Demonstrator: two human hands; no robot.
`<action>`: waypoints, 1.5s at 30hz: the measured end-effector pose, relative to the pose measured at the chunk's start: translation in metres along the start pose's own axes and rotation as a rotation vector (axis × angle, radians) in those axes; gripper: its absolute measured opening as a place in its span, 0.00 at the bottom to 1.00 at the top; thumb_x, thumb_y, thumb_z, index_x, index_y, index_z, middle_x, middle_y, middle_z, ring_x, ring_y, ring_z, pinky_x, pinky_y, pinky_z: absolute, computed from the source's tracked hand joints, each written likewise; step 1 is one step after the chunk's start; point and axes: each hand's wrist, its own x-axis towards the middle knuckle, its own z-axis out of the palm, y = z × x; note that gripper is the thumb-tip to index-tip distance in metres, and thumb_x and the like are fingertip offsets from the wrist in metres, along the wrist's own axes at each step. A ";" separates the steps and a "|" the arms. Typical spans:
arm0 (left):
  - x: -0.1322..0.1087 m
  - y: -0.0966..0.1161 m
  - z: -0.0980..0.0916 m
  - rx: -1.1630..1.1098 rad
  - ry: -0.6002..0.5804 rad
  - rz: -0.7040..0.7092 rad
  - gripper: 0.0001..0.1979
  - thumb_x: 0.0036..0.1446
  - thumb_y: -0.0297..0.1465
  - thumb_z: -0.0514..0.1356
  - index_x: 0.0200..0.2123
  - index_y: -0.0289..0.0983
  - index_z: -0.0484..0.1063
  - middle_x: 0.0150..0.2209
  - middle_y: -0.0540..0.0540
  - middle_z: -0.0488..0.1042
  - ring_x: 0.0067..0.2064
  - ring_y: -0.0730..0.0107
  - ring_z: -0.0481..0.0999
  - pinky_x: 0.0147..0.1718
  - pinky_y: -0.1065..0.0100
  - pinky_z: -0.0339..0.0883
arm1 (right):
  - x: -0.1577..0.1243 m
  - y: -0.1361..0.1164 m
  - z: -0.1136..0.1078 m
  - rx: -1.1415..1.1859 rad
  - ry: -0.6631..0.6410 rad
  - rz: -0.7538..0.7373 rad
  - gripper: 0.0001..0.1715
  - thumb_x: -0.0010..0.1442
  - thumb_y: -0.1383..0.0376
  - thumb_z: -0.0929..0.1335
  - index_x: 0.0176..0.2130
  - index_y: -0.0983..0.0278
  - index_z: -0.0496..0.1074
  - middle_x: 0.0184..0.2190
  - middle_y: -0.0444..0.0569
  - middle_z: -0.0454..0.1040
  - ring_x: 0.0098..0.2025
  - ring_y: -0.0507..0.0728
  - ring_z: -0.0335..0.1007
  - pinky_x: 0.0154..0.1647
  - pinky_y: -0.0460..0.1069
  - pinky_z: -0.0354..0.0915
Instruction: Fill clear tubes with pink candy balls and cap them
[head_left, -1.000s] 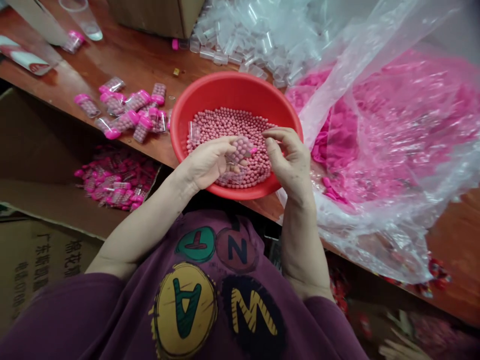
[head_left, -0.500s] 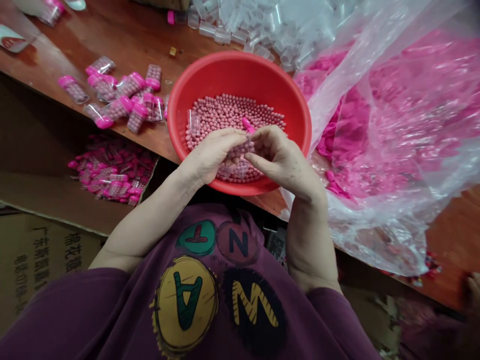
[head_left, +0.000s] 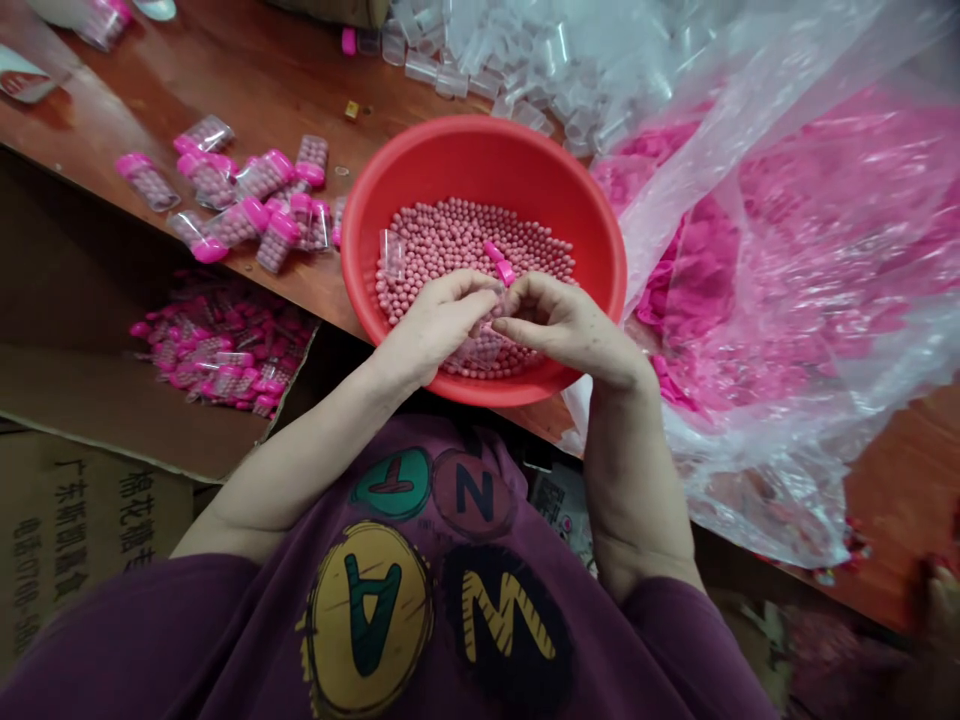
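Observation:
A red plastic bowl (head_left: 487,150) holds a bed of small pink balls (head_left: 442,225). Over its near side, my left hand (head_left: 450,325) is closed around a small clear bottle (head_left: 493,300), mostly hidden by the fingers, with pink balls showing in it. Facing it, my right hand (head_left: 574,325) has its thumb and fingers curled in at the bottle's end; what they pinch is hidden. Just beyond the right fingertips lie bright pink caps (head_left: 493,251). An uncapped clear tube (head_left: 391,255) rests on the balls at the bowl's left.
Filled, pink-capped bottles (head_left: 247,200) lie on the wooden table (head_left: 285,70) to the left. A carton (head_left: 112,390) below holds many more. Clear tubes (head_left: 517,60) are heaped behind the bowl. A plastic bag (head_left: 810,250) of pink caps spreads at the right.
Both hands stay together over the bowl. The right fingers have closed in at the bottle, which is now more covered. The view has shifted slightly, so the bowl appears lower.

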 end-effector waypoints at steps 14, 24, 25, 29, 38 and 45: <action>0.011 0.006 -0.015 -0.422 -0.110 -0.083 0.09 0.57 0.18 0.60 0.38 0.36 0.74 0.33 0.50 0.78 0.36 0.72 0.82 0.41 0.70 0.75 | 0.080 0.050 -0.019 -0.912 0.153 0.202 0.12 0.68 0.64 0.73 0.31 0.60 0.75 0.33 0.55 0.85 0.37 0.62 0.79 0.47 0.56 0.74; 0.005 0.006 -0.008 -0.412 0.001 -0.069 0.04 0.72 0.21 0.63 0.43 0.34 0.77 0.35 0.50 0.79 0.33 0.77 0.80 0.34 0.73 0.71 | 0.039 0.003 0.003 -0.085 0.416 -0.135 0.31 0.59 0.34 0.80 0.38 0.57 0.80 0.36 0.45 0.84 0.38 0.56 0.79 0.43 0.54 0.78; 0.005 0.006 -0.008 -0.412 0.004 -0.064 0.04 0.72 0.21 0.63 0.42 0.34 0.77 0.35 0.50 0.79 0.33 0.78 0.79 0.33 0.74 0.70 | 0.036 0.000 0.009 -0.093 0.437 -0.142 0.31 0.60 0.34 0.79 0.38 0.57 0.80 0.36 0.45 0.84 0.38 0.56 0.79 0.44 0.54 0.79; 0.004 0.005 -0.007 -0.424 0.001 -0.053 0.05 0.72 0.21 0.63 0.42 0.34 0.77 0.35 0.50 0.79 0.32 0.79 0.78 0.30 0.75 0.67 | 0.026 -0.008 0.028 -0.126 0.586 -0.170 0.25 0.67 0.38 0.77 0.42 0.56 0.83 0.39 0.46 0.86 0.40 0.57 0.82 0.47 0.56 0.80; 0.003 0.005 -0.005 -0.390 -0.034 -0.048 0.05 0.70 0.20 0.66 0.40 0.34 0.78 0.33 0.50 0.79 0.30 0.79 0.76 0.29 0.75 0.64 | 0.015 -0.018 0.040 -0.263 0.623 -0.235 0.14 0.72 0.49 0.76 0.43 0.55 0.85 0.42 0.47 0.86 0.43 0.58 0.82 0.49 0.57 0.80; 0.001 0.010 -0.001 -0.355 0.034 -0.055 0.13 0.74 0.18 0.59 0.35 0.34 0.74 0.29 0.53 0.75 0.27 0.82 0.70 0.28 0.75 0.62 | 0.015 -0.015 0.060 -0.471 0.652 -0.285 0.13 0.78 0.57 0.68 0.46 0.55 0.83 0.42 0.51 0.84 0.47 0.61 0.82 0.54 0.60 0.81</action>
